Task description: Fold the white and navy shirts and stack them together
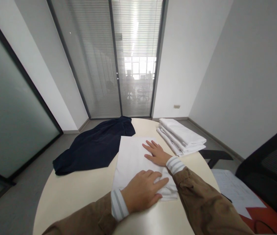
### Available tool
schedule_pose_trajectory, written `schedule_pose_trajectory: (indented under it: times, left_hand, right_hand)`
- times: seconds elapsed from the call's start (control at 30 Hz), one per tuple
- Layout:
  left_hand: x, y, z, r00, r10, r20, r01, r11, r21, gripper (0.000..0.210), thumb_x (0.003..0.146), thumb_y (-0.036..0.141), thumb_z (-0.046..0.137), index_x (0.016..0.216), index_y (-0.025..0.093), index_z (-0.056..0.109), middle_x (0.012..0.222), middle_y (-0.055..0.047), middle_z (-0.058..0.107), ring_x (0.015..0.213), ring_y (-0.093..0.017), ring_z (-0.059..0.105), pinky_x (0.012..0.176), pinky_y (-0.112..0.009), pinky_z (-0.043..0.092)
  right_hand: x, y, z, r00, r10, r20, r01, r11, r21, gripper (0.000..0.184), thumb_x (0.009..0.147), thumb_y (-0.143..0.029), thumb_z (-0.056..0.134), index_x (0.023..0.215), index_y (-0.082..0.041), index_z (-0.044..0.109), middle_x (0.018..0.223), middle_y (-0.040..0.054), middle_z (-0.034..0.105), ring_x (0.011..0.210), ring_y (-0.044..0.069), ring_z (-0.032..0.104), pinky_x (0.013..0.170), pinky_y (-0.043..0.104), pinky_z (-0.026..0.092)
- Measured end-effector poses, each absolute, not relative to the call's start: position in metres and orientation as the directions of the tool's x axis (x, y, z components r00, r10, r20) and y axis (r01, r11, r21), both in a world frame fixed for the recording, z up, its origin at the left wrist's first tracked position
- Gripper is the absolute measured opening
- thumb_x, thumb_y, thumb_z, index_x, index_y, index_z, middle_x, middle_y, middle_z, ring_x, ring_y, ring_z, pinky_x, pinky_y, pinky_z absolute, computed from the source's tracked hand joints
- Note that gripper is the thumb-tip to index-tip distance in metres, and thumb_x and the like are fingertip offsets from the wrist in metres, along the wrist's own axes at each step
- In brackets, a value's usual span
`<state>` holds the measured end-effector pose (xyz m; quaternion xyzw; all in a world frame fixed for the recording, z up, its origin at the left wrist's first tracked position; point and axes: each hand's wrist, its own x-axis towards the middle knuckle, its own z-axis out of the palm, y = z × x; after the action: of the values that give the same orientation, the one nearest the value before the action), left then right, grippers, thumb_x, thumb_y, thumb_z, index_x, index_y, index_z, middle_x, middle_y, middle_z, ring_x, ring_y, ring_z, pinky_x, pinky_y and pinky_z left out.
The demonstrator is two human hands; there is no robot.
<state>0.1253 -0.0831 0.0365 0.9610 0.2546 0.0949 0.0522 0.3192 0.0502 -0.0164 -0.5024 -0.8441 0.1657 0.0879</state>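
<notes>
A folded white cloth (pixel 131 156) lies flat on the round table in front of me, slightly wrinkled at its near right corner. My left hand (pixel 144 189) rests on its near part, palm down with the fingers spread to the right. Farther up the cloth, my right hand (pixel 156 153) presses flat with its fingers apart, pointing to the upper left. Neither hand grips anything. Left of the white cloth, and close to its edge, a dark navy garment (pixel 91 147) is spread over the table.
A stack of folded white cloths (pixel 180 135) sits at the table's far right edge. The pale round table (pixel 79 199) carries everything. Beyond its right side stand a black chair (pixel 270 169) and papers (pixel 234 187) on a red surface. A glass partition with blinds (pixel 138 65) rises behind.
</notes>
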Motion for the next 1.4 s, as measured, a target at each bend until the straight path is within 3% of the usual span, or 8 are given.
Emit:
schedule_pose_trajectory:
  times: [0.2,0.47,0.7,0.87,0.93,1.03,1.23,1.4]
  left_hand:
    - [0.165,-0.097,0.012,0.72,0.621,0.309,0.628,-0.773,0.091,0.021,0.093,0.038,0.059,0.102,0.02,0.06,0.103,-0.009,0.061,0.097,-0.027,0.055,0.077,-0.041,0.046]
    - [0.169,-0.093,0.002,0.84,0.305,0.45,0.413,-0.896,-0.165,0.019,0.1,0.021,0.046,0.09,0.016,0.06,0.085,-0.007,0.057,0.082,-0.021,0.053,0.061,-0.035,0.037]
    - [0.166,-0.096,-0.002,0.906,0.197,0.374,0.28,-0.942,-0.184,0.019,0.1,0.019,0.045,0.089,0.015,0.06,0.082,-0.005,0.056,0.074,-0.018,0.054,0.054,-0.032,0.037]
    - [0.154,-0.091,0.007,0.882,0.337,0.33,0.369,-0.929,-0.037,0.02,0.102,0.028,0.044,0.099,0.018,0.061,0.097,-0.007,0.065,0.081,-0.018,0.06,0.059,-0.029,0.045]
    - [0.143,-0.085,0.013,0.848,0.42,0.324,0.438,-0.899,0.021,0.029,0.101,0.039,0.046,0.117,0.018,0.059,0.121,-0.011,0.064,0.104,-0.025,0.06,0.079,-0.035,0.051]
    - [0.127,-0.079,0.015,0.876,0.401,0.268,0.396,-0.915,0.073,0.052,0.101,0.048,0.041,0.145,0.02,0.042,0.152,-0.011,0.045,0.137,-0.035,0.04,0.107,-0.052,0.038]
    - [0.116,-0.081,0.016,0.933,0.341,0.118,0.309,-0.923,0.229,0.061,0.103,0.052,0.031,0.155,0.021,0.027,0.159,-0.007,0.034,0.148,-0.036,0.023,0.116,-0.061,0.023]
    - [0.113,-0.07,0.026,0.935,0.333,0.12,0.278,-0.901,0.333,0.059,0.103,0.052,0.032,0.152,0.019,0.036,0.157,-0.011,0.038,0.144,-0.034,0.034,0.116,-0.054,0.03]
  right_hand:
    - [0.322,0.052,-0.019,-0.497,0.868,0.008,0.788,0.456,-0.414,0.064,0.095,-0.053,0.046,0.155,-0.033,0.032,0.165,0.0047,0.016,0.152,0.034,0.007,0.119,0.061,0.011]
    - [0.322,0.051,-0.02,-0.503,0.863,0.053,0.774,0.477,-0.417,0.064,0.095,-0.055,0.046,0.153,-0.033,0.035,0.164,0.0043,0.02,0.152,0.035,0.01,0.119,0.061,0.013]
    - [0.323,0.052,-0.022,-0.508,0.859,0.065,0.779,0.49,-0.392,0.063,0.096,-0.057,0.044,0.153,-0.032,0.036,0.164,0.0043,0.021,0.152,0.033,0.011,0.12,0.057,0.014]
    - [0.323,0.052,-0.022,-0.508,0.859,0.065,0.786,0.493,-0.372,0.063,0.096,-0.058,0.043,0.153,-0.032,0.035,0.164,0.0043,0.021,0.152,0.034,0.012,0.12,0.058,0.015]
    - [0.323,0.051,-0.022,-0.508,0.858,0.068,0.788,0.496,-0.365,0.063,0.097,-0.057,0.042,0.154,-0.032,0.035,0.164,0.0045,0.021,0.151,0.034,0.012,0.119,0.059,0.016]
    - [0.323,0.05,-0.022,-0.501,0.861,0.088,0.788,0.496,-0.365,0.063,0.097,-0.058,0.04,0.153,-0.03,0.036,0.164,0.0054,0.021,0.152,0.033,0.011,0.12,0.057,0.016]
    - [0.321,0.056,-0.03,-0.347,0.93,0.12,0.87,0.367,-0.329,0.064,0.098,-0.059,0.036,0.152,-0.026,0.038,0.164,0.0087,0.02,0.153,0.033,0.005,0.121,0.054,0.012]
    - [0.321,0.065,-0.038,-0.101,0.991,0.084,0.932,0.124,-0.341,0.073,0.096,-0.061,0.041,0.154,-0.017,0.033,0.16,0.019,0.027,0.149,0.039,0.017,0.118,0.054,0.019]
